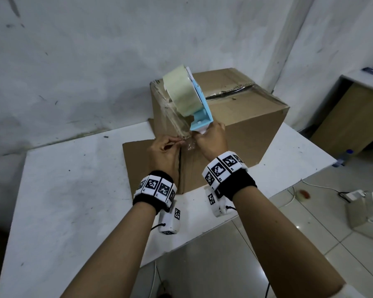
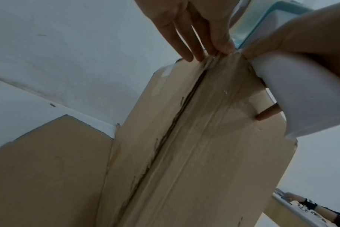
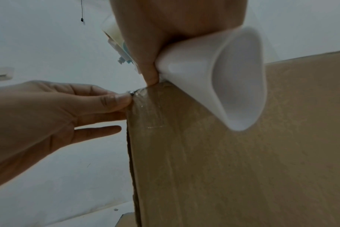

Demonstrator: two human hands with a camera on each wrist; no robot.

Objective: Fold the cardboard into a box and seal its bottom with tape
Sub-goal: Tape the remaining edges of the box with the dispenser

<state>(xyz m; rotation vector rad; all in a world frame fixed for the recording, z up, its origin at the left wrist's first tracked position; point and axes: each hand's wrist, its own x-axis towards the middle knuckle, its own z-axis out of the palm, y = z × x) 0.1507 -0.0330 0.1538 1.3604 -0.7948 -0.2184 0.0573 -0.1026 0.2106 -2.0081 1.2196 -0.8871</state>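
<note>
A brown cardboard box [image 1: 245, 125] stands on the white table [image 1: 73, 190], with one flap [image 1: 138, 164] lying flat to its left. Clear tape [image 1: 174, 119] runs from the box's top seam down over its near corner edge. My right hand [image 1: 211, 136] grips the white handle [image 3: 223, 76] of a blue tape dispenser [image 1: 200, 108], which is tilted up against that edge and carries a pale tape roll [image 1: 181, 91]. My left hand [image 1: 174, 140] pinches the tape between thumb and forefinger at the edge [image 3: 130, 95], just left of the dispenser. The box's vertical seam [image 2: 175, 130] shows below.
A grey-white wall stands right behind the table. The table's right edge drops to a tiled floor with a wooden cabinet [image 1: 353, 117], a water bottle [image 1: 344, 158], a tape roll [image 1: 302, 193] and a grey device with cables [image 1: 366, 209].
</note>
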